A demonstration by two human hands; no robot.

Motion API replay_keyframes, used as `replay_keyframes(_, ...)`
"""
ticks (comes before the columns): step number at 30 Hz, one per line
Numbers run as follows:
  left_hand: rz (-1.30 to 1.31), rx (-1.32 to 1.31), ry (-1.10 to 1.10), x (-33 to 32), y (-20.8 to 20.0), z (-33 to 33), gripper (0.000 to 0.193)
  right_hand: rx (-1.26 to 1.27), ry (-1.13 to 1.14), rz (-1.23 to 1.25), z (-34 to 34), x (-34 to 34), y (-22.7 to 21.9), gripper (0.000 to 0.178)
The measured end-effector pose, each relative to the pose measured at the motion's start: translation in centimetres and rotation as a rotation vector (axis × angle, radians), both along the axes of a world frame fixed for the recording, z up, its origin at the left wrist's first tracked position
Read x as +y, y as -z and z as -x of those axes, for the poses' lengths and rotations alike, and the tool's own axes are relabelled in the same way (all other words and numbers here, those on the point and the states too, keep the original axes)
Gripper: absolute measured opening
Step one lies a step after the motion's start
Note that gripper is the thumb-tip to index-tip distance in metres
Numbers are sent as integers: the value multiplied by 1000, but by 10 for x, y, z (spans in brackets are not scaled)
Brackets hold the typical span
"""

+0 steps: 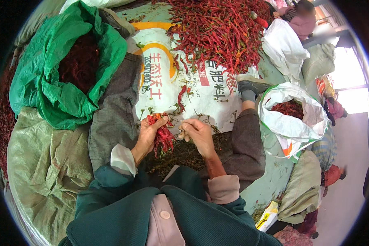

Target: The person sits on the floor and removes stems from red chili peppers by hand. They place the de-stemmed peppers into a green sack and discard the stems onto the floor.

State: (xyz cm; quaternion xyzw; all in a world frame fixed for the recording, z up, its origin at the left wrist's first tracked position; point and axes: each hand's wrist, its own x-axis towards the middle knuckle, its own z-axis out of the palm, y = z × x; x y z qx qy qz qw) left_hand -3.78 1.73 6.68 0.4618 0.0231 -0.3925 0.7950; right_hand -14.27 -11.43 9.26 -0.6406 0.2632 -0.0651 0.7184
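Observation:
In my left hand (142,137) is a small bunch of dried red chili peppers (165,138), held between thumb and curled fingers, their ends hanging toward my lap. Just to its right my right hand (199,136) is closed, fingertips drawn together in a pinch; whatever they hold, if anything, is too small to name. Both hands hover over the near edge of a white printed sack (221,117) spread flat between my legs. A lone red chili (182,98) lies on it beyond my hands, among scattered green stems (203,117).
A big heap of red chilies (221,33) covers the sack's far end. At left, a green bag (33,82) holds dark red contents, beside a tan woven sack (45,164). A white bag (274,125) with chilies stands right. Another person (301,18) sits at far right.

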Motion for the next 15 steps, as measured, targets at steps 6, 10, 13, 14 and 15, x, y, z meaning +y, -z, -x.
replay_keyframes(6,11,16,15,-6,-4,8,6,0,-85,348,-5,8,12,19)
replay_keyframes(10,-60,-195,18,-9,-3,14,9,-28,30,526,-5,15,12,17)
replay_keyframes(13,-147,-552,25,-19,-15,21,8,-92,212,204,-4,19,12,17)
replay_keyframes(14,-164,-701,37,-23,-17,19,8,-112,276,16,-4,20,11,18)
replay_keyframes(15,-178,-851,50,-26,-19,18,8,-134,339,-172,-4,22,11,19)
